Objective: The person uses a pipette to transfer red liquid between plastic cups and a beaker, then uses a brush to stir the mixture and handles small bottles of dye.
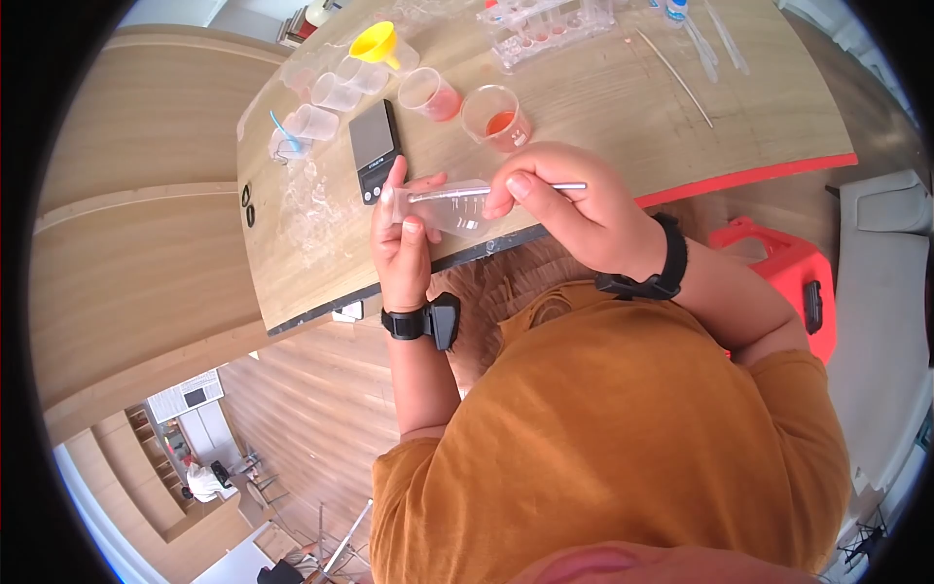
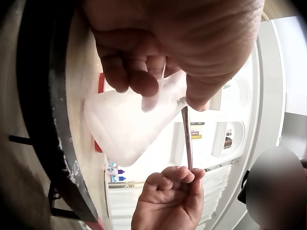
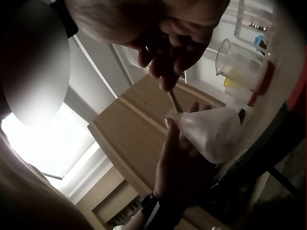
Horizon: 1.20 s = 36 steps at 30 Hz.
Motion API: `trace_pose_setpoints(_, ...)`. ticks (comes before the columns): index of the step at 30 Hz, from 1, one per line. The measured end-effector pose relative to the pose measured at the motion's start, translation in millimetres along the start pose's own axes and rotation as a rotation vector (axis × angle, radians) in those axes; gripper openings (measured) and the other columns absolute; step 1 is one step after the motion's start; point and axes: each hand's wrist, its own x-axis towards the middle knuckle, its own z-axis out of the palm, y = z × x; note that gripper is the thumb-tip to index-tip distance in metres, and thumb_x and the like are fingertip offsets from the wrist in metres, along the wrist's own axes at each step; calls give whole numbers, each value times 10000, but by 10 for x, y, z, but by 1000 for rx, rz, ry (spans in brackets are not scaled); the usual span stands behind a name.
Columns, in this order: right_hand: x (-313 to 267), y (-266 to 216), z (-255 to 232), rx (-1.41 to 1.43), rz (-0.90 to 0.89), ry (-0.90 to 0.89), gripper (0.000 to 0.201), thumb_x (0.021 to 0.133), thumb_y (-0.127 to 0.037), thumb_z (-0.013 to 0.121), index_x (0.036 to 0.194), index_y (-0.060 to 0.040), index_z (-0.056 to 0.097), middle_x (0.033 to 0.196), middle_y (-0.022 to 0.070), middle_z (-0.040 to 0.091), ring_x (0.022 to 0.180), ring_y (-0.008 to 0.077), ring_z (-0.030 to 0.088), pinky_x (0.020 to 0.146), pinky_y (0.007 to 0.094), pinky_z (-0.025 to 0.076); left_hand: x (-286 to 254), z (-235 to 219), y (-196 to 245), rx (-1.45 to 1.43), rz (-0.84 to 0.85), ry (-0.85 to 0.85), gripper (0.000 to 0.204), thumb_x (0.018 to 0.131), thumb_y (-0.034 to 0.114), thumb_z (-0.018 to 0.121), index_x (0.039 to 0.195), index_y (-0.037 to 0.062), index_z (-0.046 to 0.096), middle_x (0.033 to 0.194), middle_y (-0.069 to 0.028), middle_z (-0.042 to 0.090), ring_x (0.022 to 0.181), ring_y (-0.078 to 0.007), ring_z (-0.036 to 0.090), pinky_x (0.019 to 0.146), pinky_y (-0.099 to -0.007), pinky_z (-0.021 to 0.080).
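A translucent conical flask (image 1: 465, 216) with white graduation marks lies tipped sideways above the table's near edge. My left hand (image 1: 401, 243) holds it around the neck, thumb on the near side. My right hand (image 1: 579, 209) pinches a slim metal rod (image 1: 452, 194), whose tip reaches the flask's mouth. In the left wrist view the rod (image 2: 187, 136) runs from the flask neck, by the left thumb, to the right fingertips. The right wrist view shows the flask (image 3: 213, 132) resting in the left fingers, its wide base away from the rod.
Beyond the hands stand a beaker of red liquid (image 1: 504, 125), a cup with reddish contents (image 1: 433, 95) and a black digital scale (image 1: 375, 146). Several plastic cups (image 1: 316, 123), a yellow funnel (image 1: 377, 44), a test tube rack (image 1: 550, 29) and a thin stick (image 1: 673, 78) are farther out.
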Motion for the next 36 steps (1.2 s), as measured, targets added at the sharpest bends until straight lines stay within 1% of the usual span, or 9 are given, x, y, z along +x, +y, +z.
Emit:
trace_pose_setpoints(5,4,25,-3,-11,13,32,238,1126,-108,519,1064,16,712,1013,100,742,972,192,704,886,333,553,18,107,87,-189,6,-6,785,1053,450,686,1623,-8,399,1359,-226,689,801,-109,604,721,-232,484)
trace_pose_setpoints(9,-34,-23,-98,-302,-181,-84,151,1069,-71,587,1051,-15,727,1013,121,724,922,260,682,835,371,536,-41,15,-32,-113,19,26,692,1070,432,658,1572,4,451,1368,-213,673,787,-133,608,681,-251,489)
trace_pose_setpoints(11,-131,-37,-174,-357,-217,-159,129,1048,-55,606,1044,-26,732,1008,123,718,906,278,670,817,385,530,-51,-5,-44,-163,46,92,509,1069,343,688,1448,34,548,1310,-214,704,700,-111,571,648,-253,478)
trace_pose_setpoints(18,-287,-144,-252,-521,-169,-175,51,987,-56,676,978,-87,715,956,66,709,851,293,637,777,409,502,-36,-14,-75,-165,42,139,477,1052,324,723,1403,45,559,1246,-175,719,672,-97,528,612,-245,446)
trace_pose_setpoints(20,-156,-74,-87,-458,-329,-137,103,991,-23,625,972,-50,723,955,95,706,813,281,639,751,390,505,-33,-19,-82,-159,36,149,487,1046,324,733,1409,51,558,1201,-158,725,674,-96,527,607,-247,443)
trace_pose_setpoints(24,-103,-68,-48,-507,-420,-163,105,982,-17,617,955,-50,714,909,93,704,777,284,631,728,395,497,-32,-1,-58,-173,29,187,487,1041,318,742,1404,51,559,1161,-138,731,671,-96,525,604,-248,439)
trace_pose_setpoints(30,-288,-197,-248,-569,-148,-143,50,966,-74,690,923,-93,706,867,38,698,752,292,619,730,415,486,-27,-13,-79,-81,62,140,447,1083,375,666,1386,67,551,1130,-85,721,695,-97,542,605,-244,434)
trace_pose_setpoints(32,-199,-154,-126,-499,-265,-62,80,969,-71,677,896,-93,698,847,37,695,714,280,603,701,408,477,-27,-9,-65,-73,63,138,434,1090,363,657,1388,64,553,1122,-85,723,696,-100,548,614,-251,445)
trace_pose_setpoints(36,-153,-151,-109,-558,-328,-131,105,962,-16,626,919,-54,714,879,101,702,752,275,625,715,386,492,-29,15,-62,-85,58,172,419,1098,350,646,1392,64,557,1119,-83,722,696,-100,548,615,-251,447)
